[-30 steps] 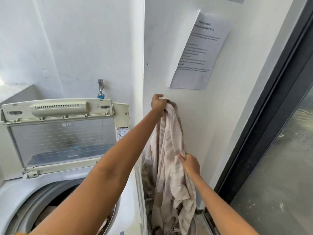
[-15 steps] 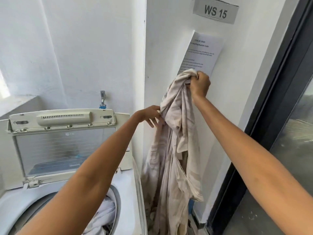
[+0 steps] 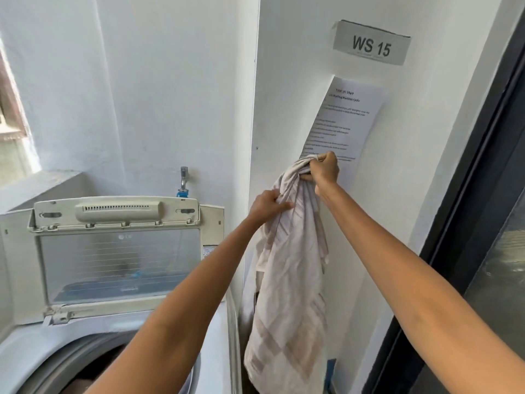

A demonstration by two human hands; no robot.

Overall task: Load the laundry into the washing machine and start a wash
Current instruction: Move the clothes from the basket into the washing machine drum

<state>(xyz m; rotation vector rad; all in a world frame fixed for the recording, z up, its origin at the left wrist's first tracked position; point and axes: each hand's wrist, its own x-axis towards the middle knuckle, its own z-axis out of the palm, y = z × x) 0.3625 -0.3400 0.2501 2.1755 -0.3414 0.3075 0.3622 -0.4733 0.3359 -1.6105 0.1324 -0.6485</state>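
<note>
Bright, even daylight enters from the window opening (image 3: pixel 11 123) at the left edge and washes the white plastered walls (image 3: pixel 170 95). Shadows are soft. Wide-angle bending curves the dark door frame (image 3: pixel 466 223) at the right edge; fine print on the white paper notice (image 3: pixel 346 120) is blurred.

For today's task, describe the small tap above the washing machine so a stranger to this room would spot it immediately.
Start at the washing machine with its raised lid. Just above the lid's right top corner, a metal tap sticks out of the white wall. Its blue fitting underneath sets it apart.
</note>
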